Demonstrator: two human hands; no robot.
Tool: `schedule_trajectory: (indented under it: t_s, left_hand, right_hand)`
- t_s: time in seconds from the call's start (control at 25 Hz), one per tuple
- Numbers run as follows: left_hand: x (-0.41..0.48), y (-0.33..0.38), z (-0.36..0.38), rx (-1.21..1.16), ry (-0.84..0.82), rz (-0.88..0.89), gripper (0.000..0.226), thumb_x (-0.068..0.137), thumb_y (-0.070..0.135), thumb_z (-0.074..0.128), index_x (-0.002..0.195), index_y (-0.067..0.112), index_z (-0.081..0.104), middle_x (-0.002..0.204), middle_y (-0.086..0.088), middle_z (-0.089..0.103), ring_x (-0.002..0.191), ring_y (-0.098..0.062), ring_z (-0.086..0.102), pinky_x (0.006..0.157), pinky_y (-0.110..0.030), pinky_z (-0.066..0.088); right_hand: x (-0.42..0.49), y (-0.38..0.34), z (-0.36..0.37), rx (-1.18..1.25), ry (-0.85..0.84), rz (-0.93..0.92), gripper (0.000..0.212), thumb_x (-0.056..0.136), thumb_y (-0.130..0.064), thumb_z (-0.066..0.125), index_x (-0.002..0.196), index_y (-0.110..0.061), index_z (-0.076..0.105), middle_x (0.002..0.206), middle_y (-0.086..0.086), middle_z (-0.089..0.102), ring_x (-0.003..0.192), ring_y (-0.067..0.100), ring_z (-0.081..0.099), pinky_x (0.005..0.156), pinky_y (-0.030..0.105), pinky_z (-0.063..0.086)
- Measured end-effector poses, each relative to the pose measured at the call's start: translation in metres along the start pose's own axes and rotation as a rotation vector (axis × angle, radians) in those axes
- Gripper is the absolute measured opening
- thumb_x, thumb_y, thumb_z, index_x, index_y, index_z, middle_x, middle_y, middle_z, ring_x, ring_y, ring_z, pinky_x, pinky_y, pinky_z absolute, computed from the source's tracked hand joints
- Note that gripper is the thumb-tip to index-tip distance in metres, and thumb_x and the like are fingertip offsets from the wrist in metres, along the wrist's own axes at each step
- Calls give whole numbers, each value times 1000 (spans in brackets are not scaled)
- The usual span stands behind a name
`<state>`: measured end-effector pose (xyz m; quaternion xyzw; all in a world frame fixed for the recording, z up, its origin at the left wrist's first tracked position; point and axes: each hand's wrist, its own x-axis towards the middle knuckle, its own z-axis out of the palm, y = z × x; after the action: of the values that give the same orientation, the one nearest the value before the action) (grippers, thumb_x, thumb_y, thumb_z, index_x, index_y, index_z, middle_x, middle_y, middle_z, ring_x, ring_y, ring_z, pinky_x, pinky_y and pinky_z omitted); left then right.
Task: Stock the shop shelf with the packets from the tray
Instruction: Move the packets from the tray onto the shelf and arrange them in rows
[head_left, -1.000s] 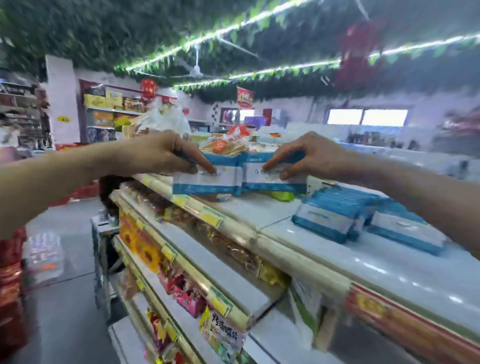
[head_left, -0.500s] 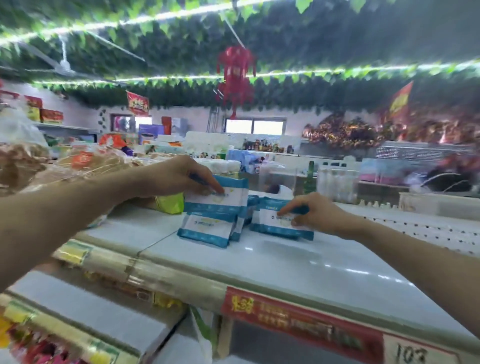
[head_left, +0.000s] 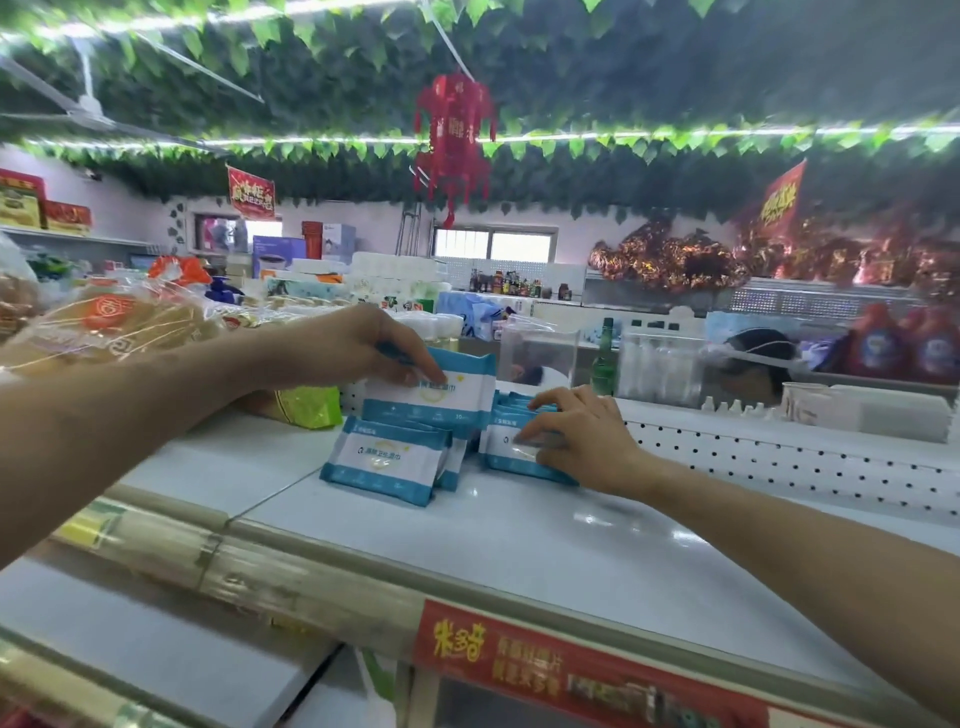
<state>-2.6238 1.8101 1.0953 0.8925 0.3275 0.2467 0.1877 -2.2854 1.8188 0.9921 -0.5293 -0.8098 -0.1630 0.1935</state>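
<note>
The left hand (head_left: 363, 348) reached over the white top shelf (head_left: 519, 551). Its grip was clamped on the top edge of an upright packet (head_left: 434, 397), which was blue and white. That packet stood on the shelf, near the back. A leaning packet (head_left: 387, 460) of the same kind rested just in front of it, tilted back, with more packets tucked behind it.

The right hand (head_left: 576, 441) was just beside, on the right. Its fingers were curled over a row of packets (head_left: 511, 452) that stood close together on the shelf. The thumb pressed on the front one, so this grip was clamped on the row. The row sat right next to the upright packet.

A shiny green and yellow bag (head_left: 306, 408) lay on the shelf under the left wrist. Bread in clear bags (head_left: 114, 322) sat further to the left. A white back panel (head_left: 779, 457) with little holes ran along the far side of the shelf. A green bottle (head_left: 603, 358) stood behind it. A red label (head_left: 571, 670) with yellow letters was stuck on the front edge of the shelf. A red paper lantern (head_left: 454, 140) hung from the leafy ceiling.
</note>
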Motion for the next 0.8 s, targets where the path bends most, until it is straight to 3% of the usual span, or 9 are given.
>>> schedule_trajectory:
  t_s: [0.12, 0.32, 0.4, 0.64, 0.8]
  left_hand:
    - [26, 7, 15, -2, -4, 37, 30, 98, 9, 68, 104, 34, 83, 116, 16, 76, 107, -8, 69, 96, -33, 59]
    - [77, 15, 57, 19, -105, 90, 28, 96, 8, 69, 107, 30, 83, 111, 25, 73, 98, 11, 65, 88, -15, 52]
    - [92, 9, 76, 93, -167, 112, 29, 96, 9, 70, 109, 31, 82, 115, 26, 72, 97, 17, 61, 96, -16, 46]
    - [110, -23, 101, 210, -223, 150, 27, 90, 10, 75, 101, 33, 81, 117, 14, 67, 110, -5, 59, 105, -32, 49]
    - [114, -23, 106, 324, -204, 196, 27, 90, 9, 76, 101, 34, 78, 121, 7, 53, 115, -11, 48, 107, -30, 43]
  right_hand:
    - [-4, 8, -13, -38, -32, 15, 38, 93, -42, 71, 129, -49, 63, 152, -13, 41, 137, 20, 31, 105, 44, 29]
    - [-18, 33, -45, -16, 120, 136, 38, 92, -31, 76, 127, -41, 66, 141, -7, 56, 129, 22, 46, 102, 49, 38]
    - [-27, 43, -58, -37, 158, 178, 36, 92, -30, 75, 126, -42, 67, 138, -7, 59, 126, 21, 49, 102, 47, 36]
    - [-45, 57, -83, -52, 203, 197, 30, 92, -25, 71, 118, -39, 71, 133, -4, 63, 125, 24, 51, 103, 51, 36]
    - [-36, 47, -88, -89, 195, 152, 29, 93, -25, 69, 117, -42, 70, 128, -5, 64, 121, 22, 51, 104, 55, 37]
